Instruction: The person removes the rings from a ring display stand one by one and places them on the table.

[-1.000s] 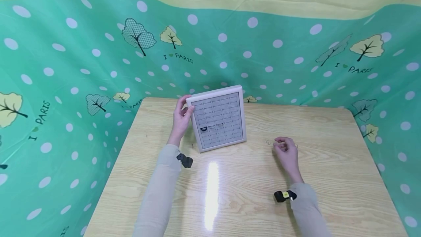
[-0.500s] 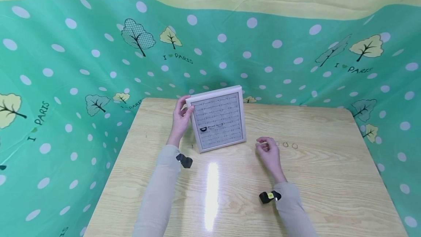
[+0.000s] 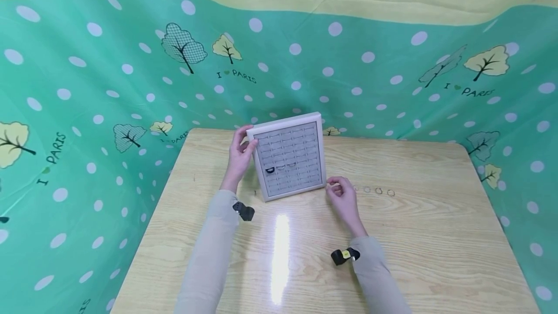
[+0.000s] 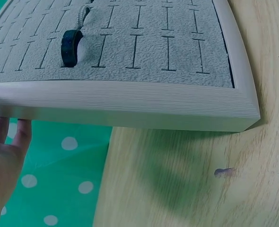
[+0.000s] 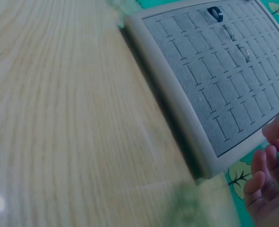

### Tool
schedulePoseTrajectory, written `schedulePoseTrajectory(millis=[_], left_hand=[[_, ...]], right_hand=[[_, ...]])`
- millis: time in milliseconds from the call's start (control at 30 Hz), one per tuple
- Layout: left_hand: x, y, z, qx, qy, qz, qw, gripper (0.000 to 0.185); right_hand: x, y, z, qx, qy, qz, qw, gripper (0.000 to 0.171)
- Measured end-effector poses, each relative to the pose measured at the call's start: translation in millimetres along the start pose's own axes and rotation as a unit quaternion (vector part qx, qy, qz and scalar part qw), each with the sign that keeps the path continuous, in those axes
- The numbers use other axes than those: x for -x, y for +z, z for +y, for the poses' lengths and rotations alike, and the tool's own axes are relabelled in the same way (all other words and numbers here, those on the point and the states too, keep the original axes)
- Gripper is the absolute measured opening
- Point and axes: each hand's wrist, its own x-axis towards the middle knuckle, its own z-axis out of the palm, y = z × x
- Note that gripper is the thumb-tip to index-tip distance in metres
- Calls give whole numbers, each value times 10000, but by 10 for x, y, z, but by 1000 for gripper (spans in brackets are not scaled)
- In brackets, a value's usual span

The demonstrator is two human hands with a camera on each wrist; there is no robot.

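Note:
In the head view a grey ring display tray [image 3: 294, 122] with a pale frame stands tilted up on the table. My left hand [image 3: 240, 156] grips its upper left corner, thumb at the front edge. One dark ring [image 3: 270, 170] and two silver rings [image 3: 281, 167] sit in its slots; the dark ring [image 4: 69, 48] is large in the left wrist view. My right hand [image 3: 343, 197] is beside the tray's lower right corner. Its thumb and fingertips [image 5: 272, 151] pinch what seems a ring, hidden by the fingers. Several thin rings [image 3: 378, 191] lie in a row right of that hand.
The wooden table [image 3: 436, 236] meets a green dotted curtain [image 3: 366, 86] at the back and sides. A small dark mark [image 4: 223, 172] shows on the tabletop near the tray's left side. A bright light reflection [image 3: 280, 256] falls in front of the tray.
My right hand has moved left from over the row of rings to the tray's lower right corner, uncovering the rings. The left hand and the tray have stayed in place.

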Motion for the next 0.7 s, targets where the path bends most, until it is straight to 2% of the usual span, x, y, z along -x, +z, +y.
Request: schedulePoseTrajectory(millis=[267,367,500,567,700], left_hand=[[-31,-15,-5,-65,-25,-52,10000,42],[-69,-52,-89,-39,-149,-71,9999,43],[-115,-112,-228,-10,-311,-136,9994,45],[-119,-122,-248,-26,-303,-163,9994,44],[-119,-126,-255,-54,-272,-175,9995,44]], right_hand=[[-91,47,-120,-54,-32,-197,9998,22],[-112,56,-205,-165,-14,-371,9992,25],[-73,46,-493,-244,31,-594,9979,30],[-52,42,-619,-223,26,-640,9977,31],[-121,110,-464,-175,8,-624,9979,33]])
